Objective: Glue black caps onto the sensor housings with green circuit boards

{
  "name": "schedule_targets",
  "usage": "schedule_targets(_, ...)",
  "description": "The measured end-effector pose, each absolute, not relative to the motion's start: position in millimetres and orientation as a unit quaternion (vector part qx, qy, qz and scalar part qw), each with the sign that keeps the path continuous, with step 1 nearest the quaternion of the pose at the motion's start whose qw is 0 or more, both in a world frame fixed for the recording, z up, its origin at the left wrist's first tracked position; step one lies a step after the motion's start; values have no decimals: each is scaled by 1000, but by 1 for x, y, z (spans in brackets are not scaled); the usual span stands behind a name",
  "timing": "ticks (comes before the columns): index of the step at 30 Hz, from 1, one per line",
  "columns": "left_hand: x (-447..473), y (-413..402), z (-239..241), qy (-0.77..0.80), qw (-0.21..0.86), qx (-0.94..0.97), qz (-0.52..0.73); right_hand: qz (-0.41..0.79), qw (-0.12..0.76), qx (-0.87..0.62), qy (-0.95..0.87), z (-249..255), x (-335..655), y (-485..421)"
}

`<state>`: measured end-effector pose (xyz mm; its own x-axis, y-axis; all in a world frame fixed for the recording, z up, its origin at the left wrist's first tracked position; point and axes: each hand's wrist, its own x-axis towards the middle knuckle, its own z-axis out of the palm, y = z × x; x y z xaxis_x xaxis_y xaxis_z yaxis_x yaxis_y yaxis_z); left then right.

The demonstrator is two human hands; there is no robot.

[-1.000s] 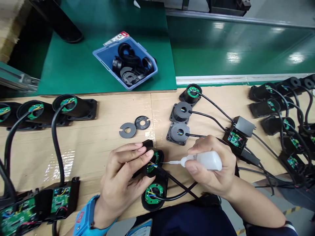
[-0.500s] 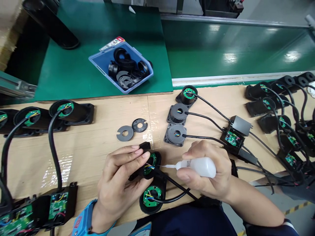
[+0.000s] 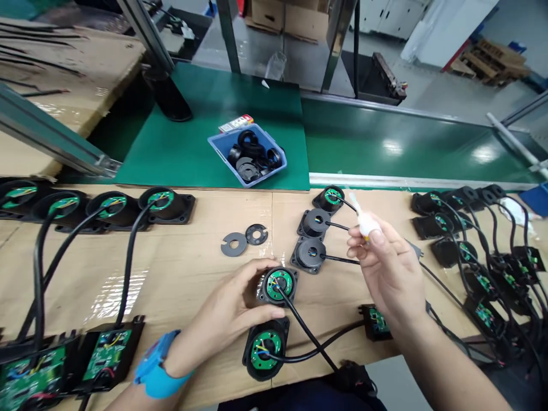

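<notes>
clamped around a black cup [image 3: 262, 287], the left hand [image 3: 231, 302] leaves its mouth exposed, with a green board [image 3: 287, 278] inside and a cable [image 3: 299, 321] running out. the right hand [image 3: 387, 262] pinches a white bottle [image 3: 369, 224], nozzle [image 3: 354, 202] raised, apart from the cup. in my judgement: grip the cup by its outer wall, off the wires [image 3: 274, 282]; hold the bottle upright whenever it is away from the board, to prevent drips.

a second cup [image 3: 283, 337] stands just beside the first. two slotted discs [image 3: 242, 240] lie on the brown bench [image 3: 197, 279]. beyond, from where i stand, a blue bin [image 3: 220, 142] of black rings [image 3: 252, 149] sits on a green panel [image 3: 171, 157]. farther back: cartons [image 3: 268, 14] and wooden pallets [image 3: 492, 60].
</notes>
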<state>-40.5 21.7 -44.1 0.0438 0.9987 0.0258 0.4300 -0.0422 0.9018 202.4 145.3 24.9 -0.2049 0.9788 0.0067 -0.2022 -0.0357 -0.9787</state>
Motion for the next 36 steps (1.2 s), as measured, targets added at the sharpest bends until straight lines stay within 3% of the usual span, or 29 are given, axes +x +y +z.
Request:
schedule_targets(3, -62, 25, -37, 639, 314, 586, 387, 574, 448, -401, -556, 35, 201, 177)
schedule_targets(7, -92, 34, -48, 687, 69, 653, 310, 497, 382, -366, -688, 34, 174, 245)
schedule_targets(9, -100, 39, -60, 663, -20, 693, 282, 447, 297, -378, -754, 28, 151, 278)
schedule_targets(13, -105, 41, -73, 652, -82, 709, 256, 389, 220, -396, -802, 11, 113, 317)
schedule_targets(19, -104, 21, -65, 656, -36, 721, 221, 327, 163, -402, -840, -3, 87, 328)
schedule_targets(23, -109, 0, -62, 636, 38, 736, 230, 295, 194, -413, -839, 12, 105, 313)
schedule_targets(26, -105, -14, -54, 659, 52, 712, 236, 248, 319, -353, -844, 32, 152, 262)
schedule_targets(28, -96, -22, -44, 678, 56, 679, 275, 271, 348, -316, -840, 44, 193, 209)
schedule_targets(31, -79, -27, -27, 658, 96, 655, 358, 317, 263, -296, -862, 47, 243, 124)
schedule_targets(36, -62, 4, -18, 539, 188, 733, 369, 251, 251, -293, -888, 9, 263, 41)
